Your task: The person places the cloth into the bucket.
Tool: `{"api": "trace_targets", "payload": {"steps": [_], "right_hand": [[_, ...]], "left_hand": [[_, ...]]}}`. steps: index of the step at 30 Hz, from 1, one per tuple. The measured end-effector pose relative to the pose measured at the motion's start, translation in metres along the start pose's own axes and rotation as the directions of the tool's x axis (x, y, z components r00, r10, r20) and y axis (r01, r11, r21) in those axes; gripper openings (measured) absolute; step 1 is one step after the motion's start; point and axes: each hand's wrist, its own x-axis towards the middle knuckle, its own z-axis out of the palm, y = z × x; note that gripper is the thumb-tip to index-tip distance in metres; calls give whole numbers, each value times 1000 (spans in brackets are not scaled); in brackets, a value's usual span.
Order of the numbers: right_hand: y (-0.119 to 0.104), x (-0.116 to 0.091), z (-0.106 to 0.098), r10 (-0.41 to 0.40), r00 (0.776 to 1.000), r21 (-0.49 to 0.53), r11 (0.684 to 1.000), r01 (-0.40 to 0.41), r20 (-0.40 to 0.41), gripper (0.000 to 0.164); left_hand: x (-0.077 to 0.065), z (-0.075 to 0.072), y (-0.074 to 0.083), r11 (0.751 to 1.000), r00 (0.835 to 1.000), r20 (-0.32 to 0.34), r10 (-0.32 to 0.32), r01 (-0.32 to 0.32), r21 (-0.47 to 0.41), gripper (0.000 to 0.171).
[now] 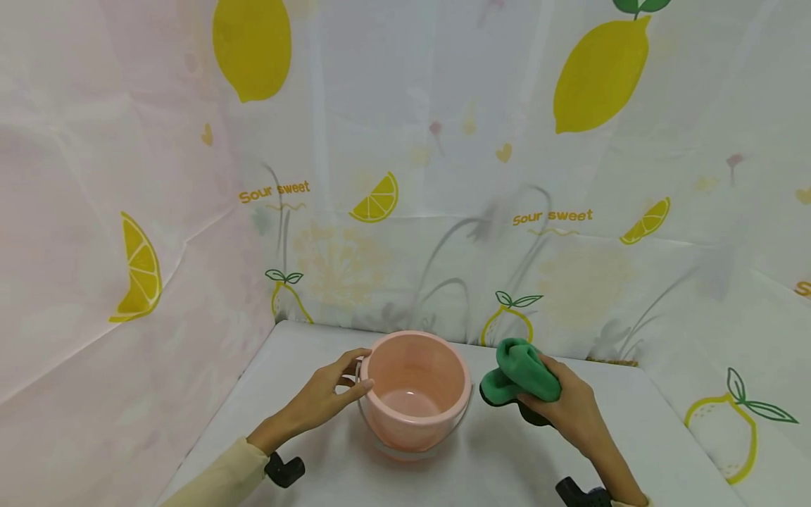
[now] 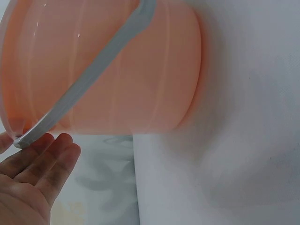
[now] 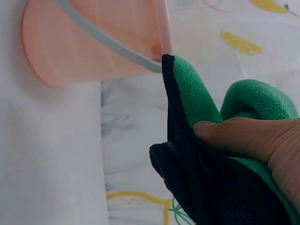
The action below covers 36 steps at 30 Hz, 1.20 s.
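A pink plastic bucket [image 1: 415, 422] stands upright on the white table, its open top tilted into sight in the head view. Its pale grey handle [image 2: 93, 75] hangs down along the side. My left hand [image 1: 323, 391] holds the bucket by its left rim, thumb on the rim and fingers along the outer wall near the handle's joint. To the right of the bucket, my right hand [image 1: 570, 405] grips a folded cloth [image 1: 522, 370], green and fluffy on one face and black on the other. In the right wrist view the thumb presses onto the cloth's green face.
The white table [image 1: 291, 359] lies beneath the bucket. Behind and beside it hang pale curtains [image 1: 405, 267] printed with lemons and the words "Sour sweet". A black wrist device [image 1: 285, 470] is worn on each arm.
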Motion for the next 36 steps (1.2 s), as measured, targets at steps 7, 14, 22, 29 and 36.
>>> {"api": "trace_targets", "payload": {"steps": [7, 14, 22, 29, 36], "right_hand": [[-7, 4, -1, -26, 1000, 19, 999, 26, -17, 69], [-14, 8, -2, -28, 999, 24, 999, 29, -18, 70], [-21, 13, -2, -34, 999, 32, 999, 35, -18, 69], [-27, 16, 0, -48, 999, 47, 998, 48, -13, 69], [-33, 20, 3, -95, 995, 70, 993, 97, -34, 68]], "left_hand": [[0, 1, -1, 1000, 1000, 2, -18, 18, 6, 55], [1, 0, 1, 1000, 1000, 8, -4, 4, -7, 56], [0, 0, 1, 1000, 1000, 6, 8, -8, -7, 55], [0, 0, 2, 1000, 1000, 4, 6, -6, -13, 55], [0, 0, 1, 1000, 1000, -1, 15, -15, -8, 55]]}}
